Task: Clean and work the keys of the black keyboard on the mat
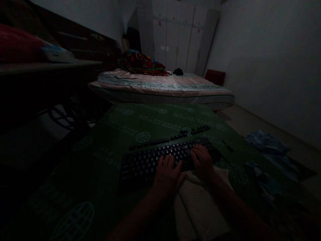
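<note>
The black keyboard [141, 164] lies on the green surface [107, 187] at six o'clock of the view; the left hand [167, 174] rests on its keys with loosely spread fingers, grasping nothing, but whether the right hand [202, 160] pinches something, I cannot tell. It should be light and stiff, with small slippery keycaps, so better take its ends, at nine and three o'clock.

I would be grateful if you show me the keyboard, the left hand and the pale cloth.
Keyboard [182, 153]: head view, on the keys near its middle.
Left hand [167, 176]: head view, on the back of the hand.
Pale cloth [200, 205]: head view, on the middle of its upper surface.
</note>
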`<state>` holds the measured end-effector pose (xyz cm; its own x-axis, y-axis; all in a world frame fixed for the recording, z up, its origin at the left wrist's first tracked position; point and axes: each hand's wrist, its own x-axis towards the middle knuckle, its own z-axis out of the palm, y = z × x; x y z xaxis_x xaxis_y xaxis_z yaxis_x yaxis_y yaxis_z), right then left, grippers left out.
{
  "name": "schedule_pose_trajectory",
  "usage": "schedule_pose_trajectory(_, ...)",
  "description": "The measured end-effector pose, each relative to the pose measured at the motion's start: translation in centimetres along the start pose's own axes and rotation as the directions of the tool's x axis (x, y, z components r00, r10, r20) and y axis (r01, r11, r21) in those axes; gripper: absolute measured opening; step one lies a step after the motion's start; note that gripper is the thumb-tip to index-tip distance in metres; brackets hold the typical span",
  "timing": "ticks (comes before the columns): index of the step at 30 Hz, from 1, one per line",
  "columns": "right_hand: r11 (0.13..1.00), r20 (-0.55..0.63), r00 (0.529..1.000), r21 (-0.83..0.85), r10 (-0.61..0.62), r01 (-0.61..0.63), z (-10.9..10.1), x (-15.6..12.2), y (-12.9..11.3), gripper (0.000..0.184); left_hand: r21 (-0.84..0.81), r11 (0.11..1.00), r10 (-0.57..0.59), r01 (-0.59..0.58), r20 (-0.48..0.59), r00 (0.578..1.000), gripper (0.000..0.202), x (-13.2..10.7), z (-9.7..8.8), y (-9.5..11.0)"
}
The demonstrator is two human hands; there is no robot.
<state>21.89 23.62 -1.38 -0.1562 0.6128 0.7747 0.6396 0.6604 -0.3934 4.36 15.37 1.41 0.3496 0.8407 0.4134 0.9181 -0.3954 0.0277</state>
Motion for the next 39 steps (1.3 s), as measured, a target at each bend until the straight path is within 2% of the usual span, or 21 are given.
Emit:
schedule_pose_trajectory(10,0.999,0.014,0.999,-0.002,0.053,-0.053,-0.02,0.06,-0.35,0.023,-0.005,1.000,0.008,-0.008,-0.054,0.999,0.039,-0.07,0.66,-0.15)
schedule_pose_trajectory(17,0.999,0.012,0.999,-0.033,0.031,-0.030,-0.06,0.19,-0.37,0.023,0.012,1.000,0.022,-0.021,-0.069,0.997,0.039,-0.22,0.84,-0.17)
schedule_pose_trajectory(25,0.999,0.027,0.999,-0.024,0.038,-0.038,-0.28,0.29,-0.60,0.024,-0.003,0.999,0.036,-0.036,-0.049,0.998,0.038,-0.16,1.00,-0.33)
schedule_pose_trajectory(39,0.986,-0.034,0.987,0.065,0.155,-0.152,-0.54,0.36,-0.04,0.024,-0.015,0.999,0.035,-0.035,-0.012,0.999,0.040,-0.11,0.91,-0.21)
